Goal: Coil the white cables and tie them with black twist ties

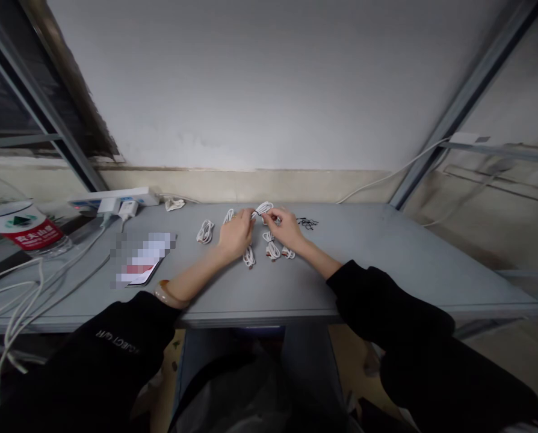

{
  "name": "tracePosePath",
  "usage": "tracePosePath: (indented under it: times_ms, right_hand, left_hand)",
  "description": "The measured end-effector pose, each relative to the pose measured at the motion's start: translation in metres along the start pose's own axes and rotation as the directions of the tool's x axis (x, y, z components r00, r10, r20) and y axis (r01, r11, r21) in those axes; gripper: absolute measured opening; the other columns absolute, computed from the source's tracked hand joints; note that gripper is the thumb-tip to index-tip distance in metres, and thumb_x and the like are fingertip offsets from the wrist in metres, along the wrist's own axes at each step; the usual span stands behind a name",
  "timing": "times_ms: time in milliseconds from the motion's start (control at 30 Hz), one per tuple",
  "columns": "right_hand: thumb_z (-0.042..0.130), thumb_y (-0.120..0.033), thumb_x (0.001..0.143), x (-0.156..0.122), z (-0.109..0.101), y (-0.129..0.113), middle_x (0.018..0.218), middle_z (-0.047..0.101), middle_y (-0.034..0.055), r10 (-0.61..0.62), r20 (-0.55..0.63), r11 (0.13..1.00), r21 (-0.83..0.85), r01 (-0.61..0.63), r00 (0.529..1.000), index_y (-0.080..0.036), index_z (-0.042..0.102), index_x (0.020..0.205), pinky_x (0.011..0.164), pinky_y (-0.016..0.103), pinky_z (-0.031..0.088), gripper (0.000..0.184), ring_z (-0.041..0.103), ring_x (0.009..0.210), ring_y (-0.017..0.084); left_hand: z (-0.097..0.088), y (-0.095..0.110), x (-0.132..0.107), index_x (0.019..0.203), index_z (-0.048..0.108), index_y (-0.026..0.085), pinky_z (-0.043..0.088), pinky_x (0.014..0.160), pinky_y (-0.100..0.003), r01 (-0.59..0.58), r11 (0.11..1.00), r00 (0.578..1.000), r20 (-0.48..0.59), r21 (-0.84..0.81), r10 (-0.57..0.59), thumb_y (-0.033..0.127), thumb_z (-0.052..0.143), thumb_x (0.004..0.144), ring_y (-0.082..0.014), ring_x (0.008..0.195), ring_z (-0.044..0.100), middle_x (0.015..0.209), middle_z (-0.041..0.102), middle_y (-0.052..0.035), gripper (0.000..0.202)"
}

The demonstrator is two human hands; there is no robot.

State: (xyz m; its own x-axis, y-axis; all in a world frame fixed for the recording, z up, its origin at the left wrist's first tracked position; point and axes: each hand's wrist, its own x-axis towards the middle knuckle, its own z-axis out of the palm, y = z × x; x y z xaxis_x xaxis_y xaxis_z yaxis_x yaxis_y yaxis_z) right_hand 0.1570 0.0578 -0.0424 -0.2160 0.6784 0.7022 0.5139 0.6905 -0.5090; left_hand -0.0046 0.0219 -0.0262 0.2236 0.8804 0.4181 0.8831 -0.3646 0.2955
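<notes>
Here, a small coiled white cable (pixel 263 208) is held just above a grey metal table (pixel 260 317), pinched between the left hand (pixel 236 233) and the right hand (pixel 284 230), which are brought together on it from either side. The hold looks sound: the coil is gripped close to the fingertips, where its loops can best be kept tight and evenly laid, and a gentle, even tension would keep kinks out. How the strands lie inside the pinch is too small to tell.

Around the hands, similar white cable bundles (pixel 204 231) are laid out on the tabletop, with one (pixel 249 257) lying just below the left hand and two (pixel 272 249) close under the right. A tangle of thin black cable (pixel 307 223) is placed just beyond the right hand. The low bundles lie near the wrists and could be brushed out of place.

Further left, a white power strip (pixel 113 197) is set at the back edge, and loose white leads (pixel 20 300) are trailed over the table's corner. A pixelated flat item (pixel 142 260) is lying near the left forearm, where a bangle (pixel 166 294) is worn
</notes>
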Motion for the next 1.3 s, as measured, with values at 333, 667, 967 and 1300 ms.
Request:
tracePosePath:
  times_ms: [333,667,967,1300]
  right_hand:
    - [0.052,-0.039,0.093,0.001,0.002,0.001,0.07,0.064,0.0027,-0.001,-0.017,1.0,-0.026,0.001,1.0,-0.024,0.06,0.068,0.077,0.034,0.044,0.031,0.057,0.077,0.02]
    - [0.052,-0.043,0.092,0.0,0.003,-0.003,0.068,0.062,0.0022,0.068,-0.065,0.997,0.036,-0.066,0.996,-0.022,0.059,0.066,0.077,0.033,0.044,0.034,0.057,0.076,0.019]
    - [0.051,-0.036,0.092,0.003,-0.009,0.0,0.069,0.059,0.0025,0.037,-0.107,0.999,-0.01,-0.039,0.994,-0.022,0.056,0.066,0.075,0.031,0.042,0.03,0.056,0.075,0.019]
    - [0.048,-0.039,0.086,0.022,-0.028,0.045,0.058,0.053,-0.0005,0.281,-0.272,0.96,0.081,-0.269,0.921,-0.02,0.054,0.062,0.066,0.028,0.039,0.031,0.051,0.064,0.016]
  left_hand:
    - [-0.006,0.009,0.002,0.118,0.052,0.016,0.046,0.084,-0.038,-0.007,0.93,1.0,0.022,0.367,-0.001,0.014,0.031,0.096,-0.0285,0.107,0.06,0.116,0.059,-0.0159,0.031]
    - [-0.012,0.018,0.001,0.119,0.053,0.016,0.046,0.084,-0.039,-0.005,0.891,1.0,0.011,0.455,0.0,0.015,0.029,0.098,-0.0299,0.11,0.058,0.116,0.058,-0.017,0.033]
    - [-0.01,-0.012,0.01,0.106,0.051,0.015,0.044,0.073,-0.035,0.318,0.946,0.948,-0.043,0.072,-0.315,0.025,0.031,0.098,-0.0283,0.091,0.064,0.106,0.062,-0.0177,0.023]
    - [-0.011,-0.045,0.028,0.061,0.04,0.022,0.034,0.05,-0.025,0.412,0.64,0.858,0.039,-0.648,-0.513,0.024,0.047,0.087,-0.0117,0.046,0.044,0.051,0.042,0.0037,0.027]
